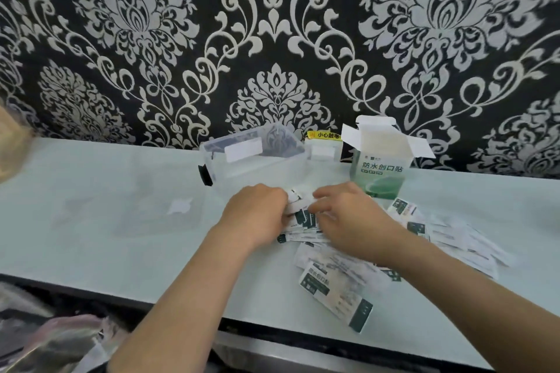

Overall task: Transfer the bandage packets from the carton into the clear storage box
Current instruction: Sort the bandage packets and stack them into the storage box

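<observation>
Bandage packets [448, 236] lie loose on table [91, 206] before carton [380, 166]; left hand [257, 215] and right hand [348, 215], fingers curled, bunch a stack [300, 215]; next lift into clear storage box [251, 154]

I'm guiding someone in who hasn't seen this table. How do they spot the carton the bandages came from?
Follow the pale table to the patterned wall. The carton stands upright there, right of the clear storage box. It alone is green and white, printed, with its top flaps open.
</observation>
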A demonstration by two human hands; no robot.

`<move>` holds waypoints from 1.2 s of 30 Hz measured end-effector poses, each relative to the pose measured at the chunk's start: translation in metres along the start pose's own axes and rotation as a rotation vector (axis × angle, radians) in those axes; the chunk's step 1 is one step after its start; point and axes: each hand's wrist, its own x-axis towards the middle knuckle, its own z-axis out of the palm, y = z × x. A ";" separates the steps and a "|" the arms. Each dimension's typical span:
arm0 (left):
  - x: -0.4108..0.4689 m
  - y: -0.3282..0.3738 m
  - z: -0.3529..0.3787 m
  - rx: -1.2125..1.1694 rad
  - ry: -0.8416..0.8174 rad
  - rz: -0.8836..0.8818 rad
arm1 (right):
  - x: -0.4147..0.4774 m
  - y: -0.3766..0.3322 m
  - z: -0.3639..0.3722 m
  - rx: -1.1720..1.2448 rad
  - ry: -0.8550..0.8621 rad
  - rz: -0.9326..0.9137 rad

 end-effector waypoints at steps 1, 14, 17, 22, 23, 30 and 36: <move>0.002 0.001 0.000 0.019 0.020 0.002 | -0.003 0.003 0.006 -0.058 0.010 -0.025; -0.003 0.016 -0.024 -0.964 0.456 -0.210 | 0.001 0.002 -0.009 0.693 0.240 0.213; -0.006 0.029 -0.027 -1.581 0.254 -0.234 | 0.000 0.000 -0.018 1.263 0.102 0.260; -0.002 0.034 -0.020 -1.626 0.156 -0.212 | -0.002 0.002 -0.017 1.393 0.164 0.389; -0.002 0.034 -0.020 -1.621 0.154 -0.208 | -0.002 0.003 -0.017 1.393 0.180 0.411; 0.001 0.029 -0.019 -1.679 0.155 -0.254 | 0.000 0.009 -0.018 1.337 0.290 0.500; 0.002 0.028 -0.017 -1.757 0.072 -0.314 | -0.002 0.006 -0.022 1.311 0.320 0.363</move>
